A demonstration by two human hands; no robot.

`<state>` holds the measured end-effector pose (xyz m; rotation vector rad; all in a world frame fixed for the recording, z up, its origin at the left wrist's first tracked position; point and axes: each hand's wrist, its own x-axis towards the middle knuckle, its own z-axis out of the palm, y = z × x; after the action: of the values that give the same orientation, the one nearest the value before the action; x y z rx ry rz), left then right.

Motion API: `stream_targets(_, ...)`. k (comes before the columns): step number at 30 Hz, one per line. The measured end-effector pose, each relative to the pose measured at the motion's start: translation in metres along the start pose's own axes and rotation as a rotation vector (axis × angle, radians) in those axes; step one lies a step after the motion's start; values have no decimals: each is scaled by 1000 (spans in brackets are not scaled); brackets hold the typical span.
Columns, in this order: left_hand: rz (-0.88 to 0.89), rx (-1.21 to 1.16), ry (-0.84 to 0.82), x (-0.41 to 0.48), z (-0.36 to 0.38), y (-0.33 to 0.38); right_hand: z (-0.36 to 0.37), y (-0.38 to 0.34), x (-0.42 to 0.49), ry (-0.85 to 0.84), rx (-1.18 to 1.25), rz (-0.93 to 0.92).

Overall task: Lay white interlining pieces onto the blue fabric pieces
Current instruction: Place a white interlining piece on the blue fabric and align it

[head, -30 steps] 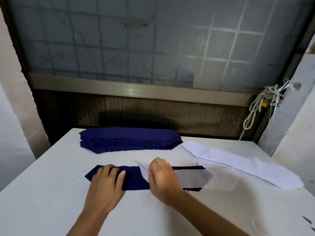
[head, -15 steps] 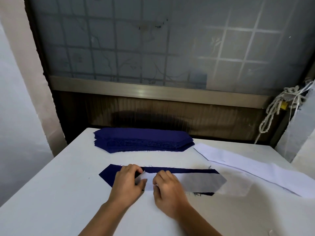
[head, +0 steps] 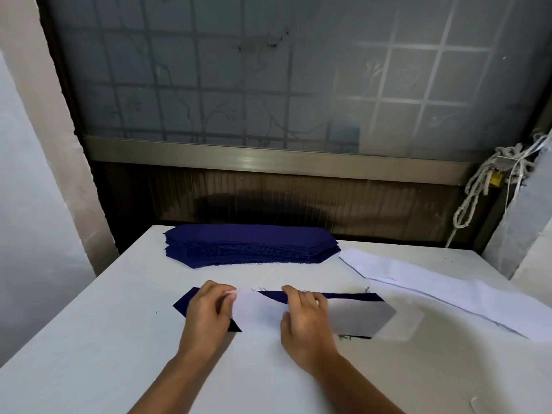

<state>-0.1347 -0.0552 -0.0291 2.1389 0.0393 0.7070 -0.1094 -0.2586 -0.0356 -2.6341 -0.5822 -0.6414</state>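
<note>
Mid-placement, not aligned yet: pinching left end of thin white translucent interlining piece [head: 258, 309] with left hand [head: 206, 312], fingers curled closed on it; pinning its far edge mid-length with right hand [head: 304, 321], fingers bent down, thumb on the sheet, gripping too by the look of it. Lying near centre on flat white table [head: 89, 339], over navy blue fabric piece with pointed ends [head: 183, 304]; greyed where covered at right, bare blue at left tip and along far edge. Likely tensioning leftward to flatten and square edges before release; faint white past right tip, possibly overhang. Feeding from stack of matching navy pieces [head: 251, 243] at far side and loose pile of white interlining [head: 433, 282] at right, both kept close for quick pickup. Beyond: frosted gridded window [head: 268, 79], brown ribbed panel [head: 298, 201] below, knotted white rope [head: 475, 189] far right
</note>
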Motion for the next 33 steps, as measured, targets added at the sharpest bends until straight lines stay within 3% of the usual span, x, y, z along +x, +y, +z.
stream_targets(6, -50, 162, 9, 10, -23, -15, -24, 54, 2, -155, -155, 132)
stream_targets(12, -124, 415, -98, 13, -23, -24, -59, 117, -10, -201, -244, 280)
stream_targets(18, -130, 369, -86, 20, -17, -25, -71, 132, -28, -102, -192, 460)
stream_targets(21, -125, 322, -77, 22, -18, -24, -72, 127, -29, -57, -161, 452)
stream_targets(26, -101, 417, 81, 16, -24, -23, -71, 126, -29, 48, -107, 374)
stream_targets(33, -160, 515, -62, 23, -20, -26, -71, 129, -28, -3, -125, 468)
